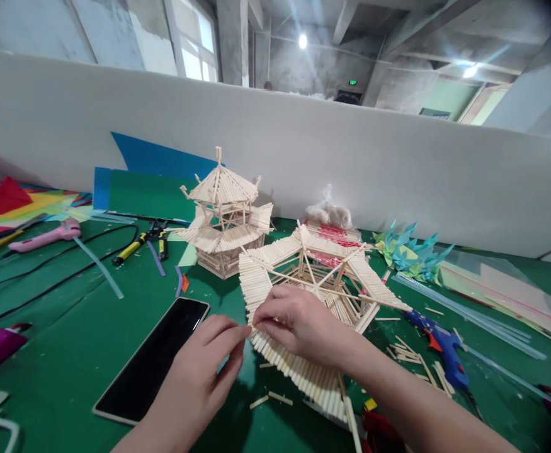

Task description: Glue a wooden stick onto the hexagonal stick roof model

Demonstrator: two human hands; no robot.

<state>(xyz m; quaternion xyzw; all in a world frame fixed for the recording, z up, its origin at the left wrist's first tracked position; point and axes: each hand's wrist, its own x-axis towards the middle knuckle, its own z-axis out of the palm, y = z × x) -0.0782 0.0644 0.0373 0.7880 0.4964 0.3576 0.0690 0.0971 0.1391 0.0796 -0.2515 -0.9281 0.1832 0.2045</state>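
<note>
A wide pavilion roof model (317, 371) made of small wooden sticks stands on the green table, its slats laid side by side around an open frame. At its left corner my left hand (209, 358) has thumb and forefinger drawn together close to the edge. My right hand (294, 321) reaches over the slats, fingers pinched at the same corner and nearly meeting the left fingertips. Whatever lies between the fingers is too small or hidden to make out. Just behind stands a finished-looking stick pagoda (223, 226) with a pointed roof.
A black-screened phone (152, 358) lies left of the model. To the right are a blue glue gun (445, 346), loose sticks (412, 355) and clear glue sticks (473, 314). A pink glue gun (48, 236) and yellow-black pliers (145, 242) lie at the left. A white partition (275, 145) rises behind.
</note>
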